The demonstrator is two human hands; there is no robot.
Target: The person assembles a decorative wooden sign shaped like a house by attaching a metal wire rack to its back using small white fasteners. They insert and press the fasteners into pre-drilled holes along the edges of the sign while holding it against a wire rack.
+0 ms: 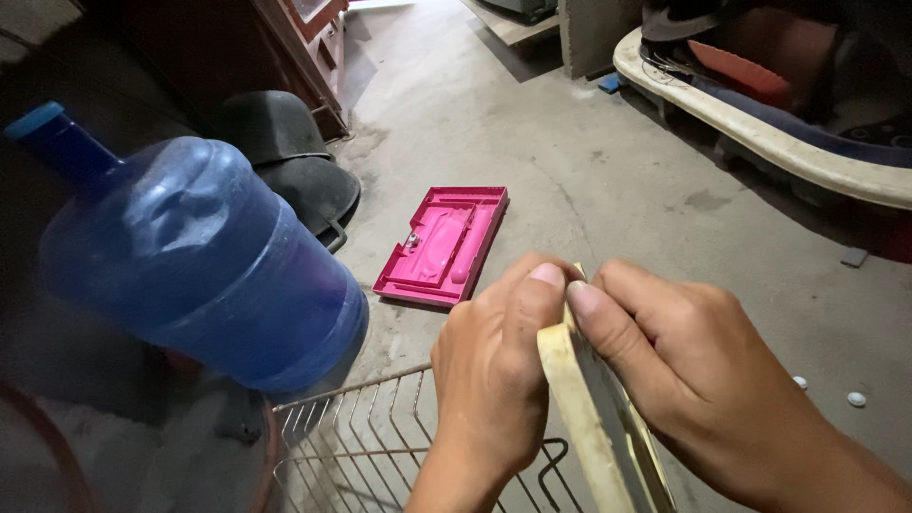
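Low in the head view, left hand (489, 380) and right hand (689, 366) both pinched closed on a cream panel (594, 418), upright between them, above a wire rack (361, 437). Pink tray (442, 247) lay on floor (608, 171), blue jug (190, 256) left.

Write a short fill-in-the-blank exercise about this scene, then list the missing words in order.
1. Both hands, the left hand and the right hand, grip a cream-coloured ____ panel.
2. The tray-like cover lying on the concrete floor is ____ in colour.
3. The big blue water bottle lies to the ____ of the hands.
4. Under the hands sits a ____ rack.

Missing words: plastic; pink; left; wire
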